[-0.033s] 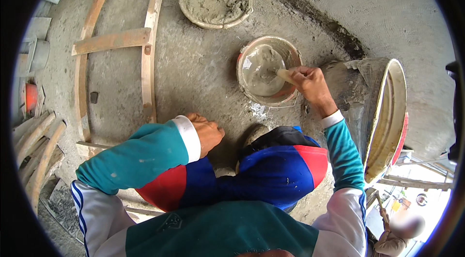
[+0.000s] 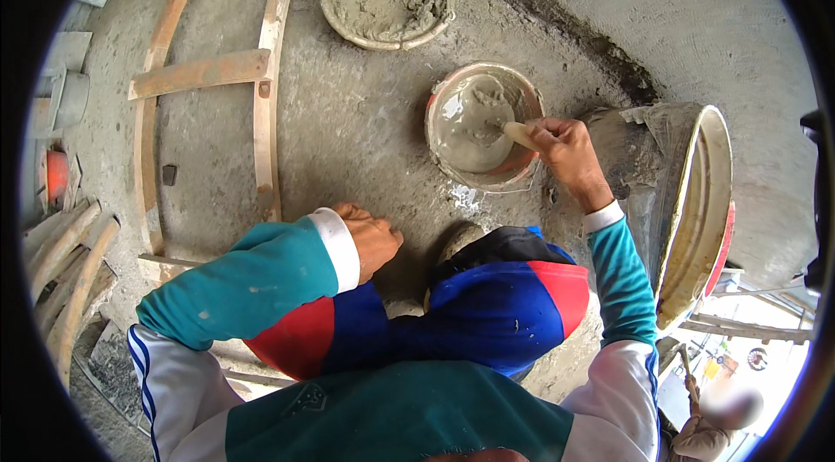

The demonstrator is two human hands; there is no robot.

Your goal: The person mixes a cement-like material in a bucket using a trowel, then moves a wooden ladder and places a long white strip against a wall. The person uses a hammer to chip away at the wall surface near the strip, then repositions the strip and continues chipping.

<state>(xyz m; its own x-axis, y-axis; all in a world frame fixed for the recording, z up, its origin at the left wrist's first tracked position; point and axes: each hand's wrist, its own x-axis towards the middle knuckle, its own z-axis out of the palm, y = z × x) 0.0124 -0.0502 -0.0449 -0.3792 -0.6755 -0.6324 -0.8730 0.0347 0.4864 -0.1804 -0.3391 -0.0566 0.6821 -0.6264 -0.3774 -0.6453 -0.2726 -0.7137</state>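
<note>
My right hand (image 2: 570,157) grips the pale wooden handle (image 2: 520,133) of what looks like a trowel. Its working end is sunk in wet grey cement slurry (image 2: 474,127), so the blade is hidden. The slurry lies in a round reddish bucket (image 2: 437,157) with a crusted rim, on the floor in front of my knees. Loosely curled, my left hand (image 2: 370,242) rests by my left knee, with nothing showing in its fingers; its underside is hidden.
Beyond the bucket stands a wide tub (image 2: 335,14) of thick mortar. A wooden ladder (image 2: 265,105) lies at the left, near curved wood pieces (image 2: 83,288). To the right, a large drum (image 2: 696,201) lies on its side beside a plastered wall (image 2: 687,18). Another person (image 2: 700,436) is at lower right.
My right hand and the wooden handle have shifted slightly to the right over the bucket. My left hand has stayed put.
</note>
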